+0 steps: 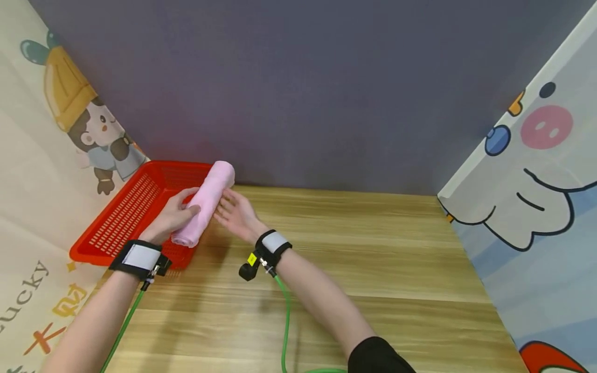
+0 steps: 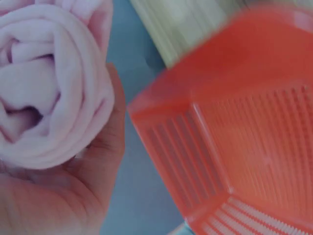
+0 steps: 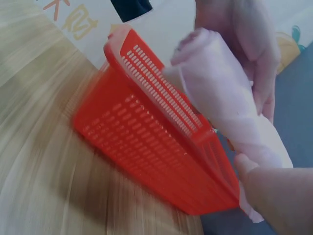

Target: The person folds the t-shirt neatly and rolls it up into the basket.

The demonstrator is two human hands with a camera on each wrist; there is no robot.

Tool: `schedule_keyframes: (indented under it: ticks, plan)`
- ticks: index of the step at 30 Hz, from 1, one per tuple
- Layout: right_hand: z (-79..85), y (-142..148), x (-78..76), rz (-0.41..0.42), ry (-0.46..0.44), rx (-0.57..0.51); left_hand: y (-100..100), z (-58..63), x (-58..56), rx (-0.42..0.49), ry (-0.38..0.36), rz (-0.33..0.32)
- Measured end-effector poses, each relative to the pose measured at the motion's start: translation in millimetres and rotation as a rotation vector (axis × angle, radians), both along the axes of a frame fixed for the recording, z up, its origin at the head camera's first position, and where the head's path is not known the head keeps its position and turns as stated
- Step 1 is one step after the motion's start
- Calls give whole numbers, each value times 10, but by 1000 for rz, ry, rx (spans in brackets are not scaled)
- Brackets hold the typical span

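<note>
A rolled pink towel (image 1: pixel 205 202) is held slanted above the right side of a red plastic basket (image 1: pixel 126 210). My left hand (image 1: pixel 172 213) grips the roll from its left side, thumb across the near part. In the left wrist view the spiral end of the towel (image 2: pixel 54 93) faces the camera, with the palm beneath it. On the other side, my right hand (image 1: pixel 240 215) has its fingers loosely extended along the roll. The right wrist view shows the right thumb (image 3: pixel 247 166) against the towel's lower part.
The basket, with slotted walls, stands at the left on a wood-grain table (image 1: pixel 354 269). A dark grey panel (image 1: pixel 298 93) rises behind the table. Printed cartoon sheets flank both sides. A green cable (image 1: pixel 286 321) runs from the right wrist strap, another from the left.
</note>
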State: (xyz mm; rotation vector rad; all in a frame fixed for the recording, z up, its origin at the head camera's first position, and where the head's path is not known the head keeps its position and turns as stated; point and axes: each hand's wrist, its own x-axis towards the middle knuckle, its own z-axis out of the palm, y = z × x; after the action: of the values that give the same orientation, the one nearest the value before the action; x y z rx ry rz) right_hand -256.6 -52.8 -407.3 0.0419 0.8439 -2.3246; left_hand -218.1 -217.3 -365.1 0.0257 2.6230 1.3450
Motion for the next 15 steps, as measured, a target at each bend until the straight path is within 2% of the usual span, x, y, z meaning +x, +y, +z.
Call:
schedule_keyframes:
  ticks: [4, 9, 13, 15]
  plan:
    - [12, -73, 34, 53, 27, 31, -157, 18, -25, -53, 23, 44]
    - [-82, 12, 60, 101, 106, 86, -359, 2, -40, -92, 21, 85]
    - [-194, 150, 67, 104, 130, 110, -473, -51, -100, -140, -25, 86]
    - [-247, 221, 71, 106, 134, 120, -516, -102, -148, -190, -79, 75]
